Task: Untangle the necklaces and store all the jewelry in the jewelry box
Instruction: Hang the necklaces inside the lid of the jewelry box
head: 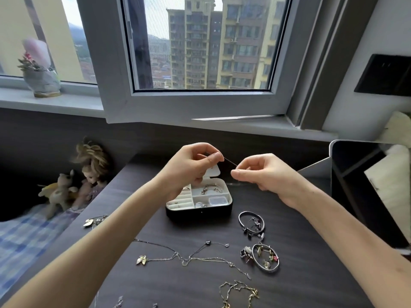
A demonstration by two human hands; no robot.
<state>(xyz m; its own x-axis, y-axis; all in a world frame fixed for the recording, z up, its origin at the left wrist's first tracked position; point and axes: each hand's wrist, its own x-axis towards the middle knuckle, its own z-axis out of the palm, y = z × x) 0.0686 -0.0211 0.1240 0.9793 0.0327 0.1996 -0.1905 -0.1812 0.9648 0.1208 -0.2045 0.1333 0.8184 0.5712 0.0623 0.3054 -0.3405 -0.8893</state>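
A thin necklace chain (230, 162) is stretched between my two hands above the open jewelry box (200, 213). My left hand (191, 167) pinches one end and my right hand (260, 172) pinches the other. The black box has white compartments holding rings and a bracelet. On the dark table in front lie tangled silver necklaces (189, 256), one with a flower pendant (142, 260). A gold chain (239, 290) lies at the near edge. A silver bangle (251, 222) and an oval ring with earrings (266, 257) lie to the right.
A small pendant piece (94, 221) lies at the table's left edge. Dolls (75, 183) sit on a bed to the left. A white mirror stand (367, 185) rises at the right. An open window sash (200, 101) juts over the table's back.
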